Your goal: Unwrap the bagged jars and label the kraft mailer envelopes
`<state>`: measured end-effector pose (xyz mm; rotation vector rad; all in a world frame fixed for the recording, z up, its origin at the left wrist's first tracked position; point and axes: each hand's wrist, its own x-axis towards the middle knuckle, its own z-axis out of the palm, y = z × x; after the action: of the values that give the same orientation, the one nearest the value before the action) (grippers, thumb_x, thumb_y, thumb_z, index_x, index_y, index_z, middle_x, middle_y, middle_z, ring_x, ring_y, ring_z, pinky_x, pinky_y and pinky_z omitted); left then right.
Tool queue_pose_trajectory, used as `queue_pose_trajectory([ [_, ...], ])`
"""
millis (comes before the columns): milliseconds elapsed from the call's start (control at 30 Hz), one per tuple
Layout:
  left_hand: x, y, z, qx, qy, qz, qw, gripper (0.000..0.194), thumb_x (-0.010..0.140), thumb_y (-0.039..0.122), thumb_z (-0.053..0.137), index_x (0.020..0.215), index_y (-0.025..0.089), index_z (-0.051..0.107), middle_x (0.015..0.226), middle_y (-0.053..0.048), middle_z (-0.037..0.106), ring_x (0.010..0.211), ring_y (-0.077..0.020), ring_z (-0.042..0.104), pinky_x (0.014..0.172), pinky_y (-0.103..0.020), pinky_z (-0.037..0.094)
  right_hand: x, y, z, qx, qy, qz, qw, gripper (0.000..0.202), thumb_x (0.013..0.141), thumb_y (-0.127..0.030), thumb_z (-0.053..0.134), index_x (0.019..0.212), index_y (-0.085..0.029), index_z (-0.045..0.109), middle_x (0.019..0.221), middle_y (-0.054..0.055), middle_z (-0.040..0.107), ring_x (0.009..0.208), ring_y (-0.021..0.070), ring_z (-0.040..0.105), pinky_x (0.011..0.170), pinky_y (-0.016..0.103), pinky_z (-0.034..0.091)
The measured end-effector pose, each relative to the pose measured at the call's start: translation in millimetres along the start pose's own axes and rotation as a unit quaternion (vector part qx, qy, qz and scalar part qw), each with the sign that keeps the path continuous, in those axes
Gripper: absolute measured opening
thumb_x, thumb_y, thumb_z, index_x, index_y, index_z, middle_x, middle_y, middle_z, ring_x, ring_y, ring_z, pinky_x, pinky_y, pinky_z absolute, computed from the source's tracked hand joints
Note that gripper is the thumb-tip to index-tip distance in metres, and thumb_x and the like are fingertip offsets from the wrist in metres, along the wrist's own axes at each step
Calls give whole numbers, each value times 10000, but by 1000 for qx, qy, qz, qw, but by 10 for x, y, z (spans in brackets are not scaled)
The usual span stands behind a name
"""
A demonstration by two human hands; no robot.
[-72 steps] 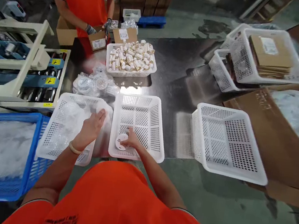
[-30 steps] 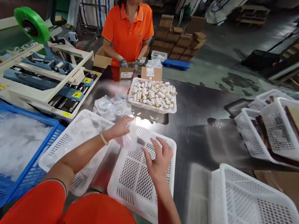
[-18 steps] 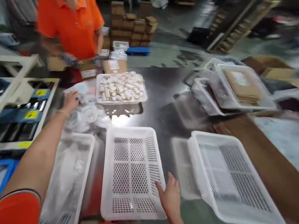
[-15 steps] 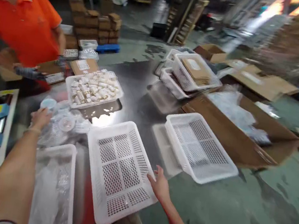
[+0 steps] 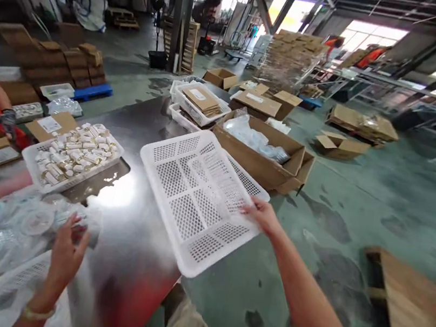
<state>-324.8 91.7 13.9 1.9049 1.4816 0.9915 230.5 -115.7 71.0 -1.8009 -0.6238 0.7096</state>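
My right hand (image 5: 262, 216) grips the right rim of an empty white plastic basket (image 5: 191, 206), which has a lattice floor. The basket is tilted and overlaps a second white basket (image 5: 259, 189) at the table's right side; whether they touch, I cannot tell. My left hand (image 5: 69, 250) is open, thumb and fingers apart, over the near end of a pile of clear plastic bags (image 5: 33, 220) with round, pale contents. Below that hand lies another white basket (image 5: 27, 273), partly covered by clear plastic.
Small white-capped bottles (image 5: 79, 156) fill a tray at the left, near a co-worker's gloved hand (image 5: 8, 124). Stacked baskets (image 5: 200, 103) hold flat cardboard at the table's far end. An open carton (image 5: 259, 164) with plastic bags stands beyond the right edge.
The white basket has moved right and away from me, now over the second basket, with my right hand on its rim. My left hand has left the bag it was touching. The view has swung right.
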Motion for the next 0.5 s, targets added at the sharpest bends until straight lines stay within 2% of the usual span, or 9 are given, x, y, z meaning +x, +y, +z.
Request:
queue_pose_trajectory([
  [67,-278,180,338,-56,-28,-47,997,744,783,597,659,1405,221,501,1224,-140,699,871,-311,774,673,-481,663,332,-133,-456,16,39,0,999,464,581,-369,927,961,-131,806,822,101,785,628,200,666,591,326,541],
  [133,-480,364,710,-95,-53,-76,991,736,790,580,665,1409,217,505,1203,-132,707,871,-292,778,684,-447,655,674,-202,-841,23,64,-2,998,432,612,-316,914,980,-117,806,860,119,796,640,193,677,622,330,535],
  [200,-595,565,1108,-114,-65,-91,987,698,825,559,650,1429,241,503,1199,-111,707,883,-264,771,731,-428,649,1020,-208,-1143,21,73,-4,997,398,598,-252,913,957,-120,803,878,115,802,654,187,677,650,334,541],
  [267,-613,787,1527,-129,-67,-99,984,679,857,562,624,1448,252,501,1189,-102,703,874,-246,758,747,-416,638,1361,-162,-1358,6,67,-2,998,319,631,-231,894,917,-123,801,883,106,799,685,186,685,692,340,554],
  [333,-537,1029,1956,-142,-84,-110,980,679,876,579,601,1463,255,497,1179,-105,703,866,-244,747,729,-407,628,1677,-77,-1482,-40,47,4,998,243,709,-268,863,896,-124,806,878,107,790,729,202,696,736,355,563],
  [400,-393,1286,2386,-155,-127,-125,972,699,883,590,592,1485,251,481,1197,-118,704,885,-247,745,737,-406,627,1938,30,-1513,-136,36,-5,990,272,744,-337,862,923,-136,819,890,115,785,826,253,711,797,389,572],
  [433,-309,1415,2596,-158,-159,-135,965,724,880,596,598,1500,244,470,1223,-130,701,905,-249,748,753,-409,631,2038,88,-1495,-203,40,-18,978,312,744,-365,870,963,-147,827,926,127,786,906,290,712,842,417,572],
  [500,-149,1655,2993,-156,-224,-168,947,803,866,613,621,1544,228,429,1311,-163,677,954,-254,752,787,-414,641,2175,203,-1400,-351,56,-50,933,386,768,-389,854,1092,-182,828,1083,164,776,1100,361,679,942,490,545],
])
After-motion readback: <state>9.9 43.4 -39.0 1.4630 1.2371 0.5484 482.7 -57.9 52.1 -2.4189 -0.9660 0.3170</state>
